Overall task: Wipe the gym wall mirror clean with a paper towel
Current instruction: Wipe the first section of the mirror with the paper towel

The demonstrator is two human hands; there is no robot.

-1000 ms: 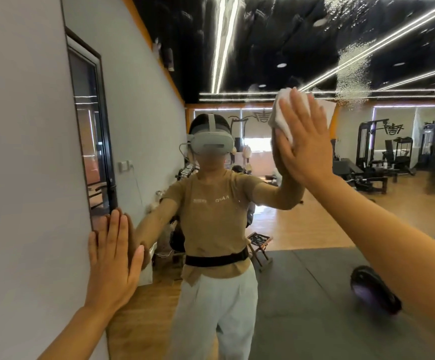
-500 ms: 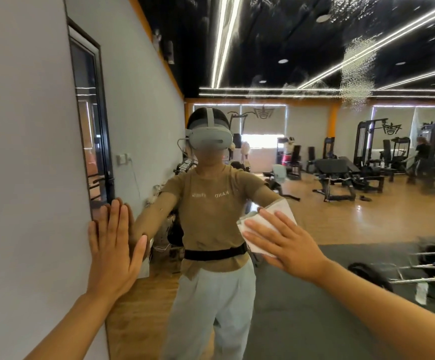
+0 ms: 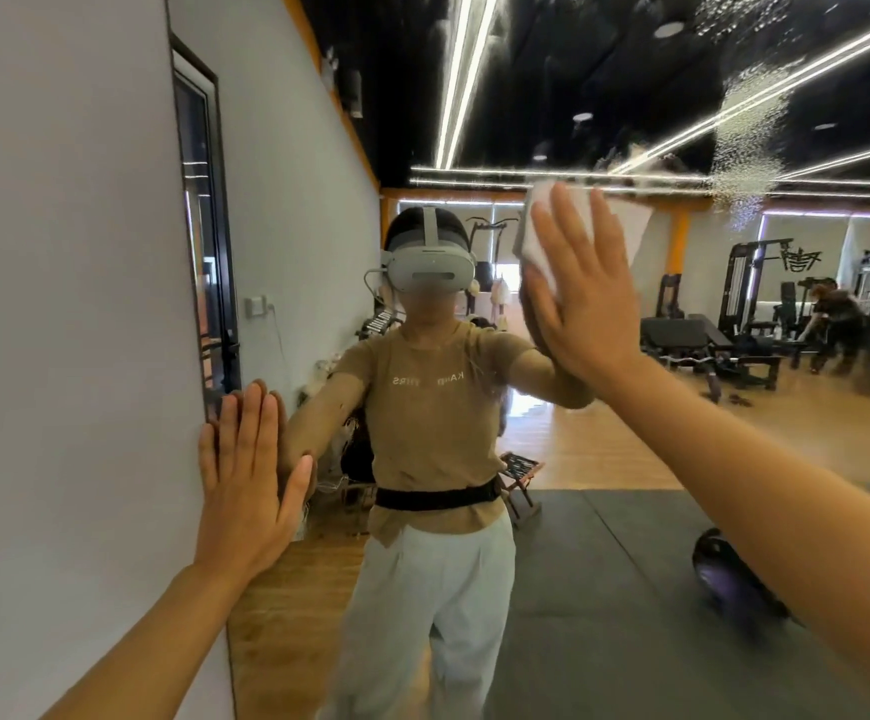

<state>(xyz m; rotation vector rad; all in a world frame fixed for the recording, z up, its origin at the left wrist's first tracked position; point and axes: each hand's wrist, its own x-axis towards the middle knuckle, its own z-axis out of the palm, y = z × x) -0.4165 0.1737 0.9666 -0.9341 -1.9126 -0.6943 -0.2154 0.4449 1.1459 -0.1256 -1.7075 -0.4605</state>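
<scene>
Two bare arms reach forward to the wall mirror (image 3: 604,459). Right hand (image 3: 586,298) is raised high against the glass, above and to the right of the reflected person's headset (image 3: 430,267), forearm slanting up from the lower right. Its fingers are straight and spread, pointing up, palm pressing a white folded paper towel (image 3: 539,241) flat onto the mirror; the towel shows past the fingertips and the thumb side. Up and to the right of the towel, a speckled patch of spray droplets (image 3: 747,148) sits on the glass. Left hand (image 3: 245,475) lies lower, at the mirror's left edge where it meets the white wall (image 3: 58,304), fingers straight and together, pointing up, palm flat on the surface, holding nothing.
</scene>
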